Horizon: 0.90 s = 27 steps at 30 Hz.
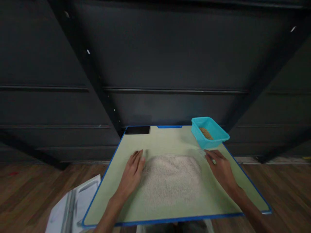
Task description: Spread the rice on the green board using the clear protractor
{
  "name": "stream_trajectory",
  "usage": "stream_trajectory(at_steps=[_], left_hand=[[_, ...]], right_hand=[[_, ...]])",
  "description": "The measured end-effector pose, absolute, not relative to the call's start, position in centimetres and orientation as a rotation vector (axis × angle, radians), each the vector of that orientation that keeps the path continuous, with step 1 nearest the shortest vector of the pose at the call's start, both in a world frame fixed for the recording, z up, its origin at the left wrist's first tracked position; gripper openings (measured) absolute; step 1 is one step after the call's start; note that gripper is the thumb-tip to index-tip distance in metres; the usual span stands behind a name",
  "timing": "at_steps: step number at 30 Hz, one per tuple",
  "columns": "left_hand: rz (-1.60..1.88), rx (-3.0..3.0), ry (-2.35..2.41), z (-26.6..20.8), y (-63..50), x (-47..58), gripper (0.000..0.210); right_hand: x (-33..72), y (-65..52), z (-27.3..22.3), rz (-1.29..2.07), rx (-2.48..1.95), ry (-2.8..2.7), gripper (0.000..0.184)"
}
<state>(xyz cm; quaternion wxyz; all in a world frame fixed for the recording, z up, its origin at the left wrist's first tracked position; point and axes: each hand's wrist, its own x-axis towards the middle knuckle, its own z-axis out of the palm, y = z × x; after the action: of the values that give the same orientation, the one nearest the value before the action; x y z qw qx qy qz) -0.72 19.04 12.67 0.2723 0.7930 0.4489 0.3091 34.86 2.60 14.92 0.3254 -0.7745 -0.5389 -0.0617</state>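
A wide, thin bed of pale, sand-like grains [171, 181] lies spread on a light yellow-green tabletop [167, 140] with a blue edge. At the left side of the grains my left hand [133, 168] rests with its fingers stretched out, holding nothing. My right hand [220, 165], right of the grains, has its fingers closed on a small clear utensil [201, 151] that looks like a spoon; its exact shape is blurred. Just beyond that hand stands a turquoise plastic basket [211, 144], holding a small heap of brown grains [206, 133].
A flat black object [137, 130], like a phone or tablet, lies at the far left corner of the tabletop. Behind it rises a dark metal panel wall [170, 64]. On the wooden floor [36, 181] at lower left is a white object [75, 207].
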Motion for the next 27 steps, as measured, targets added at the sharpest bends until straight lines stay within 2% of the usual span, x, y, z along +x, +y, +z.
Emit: stream_trajectory(at_steps=[4,11,21,27], left_hand=[[0.647,2.583,1.236,11.9,16.5,-0.2,0.063],[0.483,2.702,1.043,13.0,16.8,4.0,0.066],[0.340,2.536,0.690,14.2,18.0,7.4,0.069],[0.380,2.096,0.615,15.5,18.9,6.4,0.064]], right_hand=[[32.9,3.1,14.2,-0.340,-2.310,-1.543,0.032],[29.1,4.5,14.4,-0.298,-2.331,-1.650,0.031],[24.8,5.8,14.7,-0.117,-2.099,-1.784,0.031],[25.9,5.6,15.1,-0.036,-1.915,-1.775,0.030]])
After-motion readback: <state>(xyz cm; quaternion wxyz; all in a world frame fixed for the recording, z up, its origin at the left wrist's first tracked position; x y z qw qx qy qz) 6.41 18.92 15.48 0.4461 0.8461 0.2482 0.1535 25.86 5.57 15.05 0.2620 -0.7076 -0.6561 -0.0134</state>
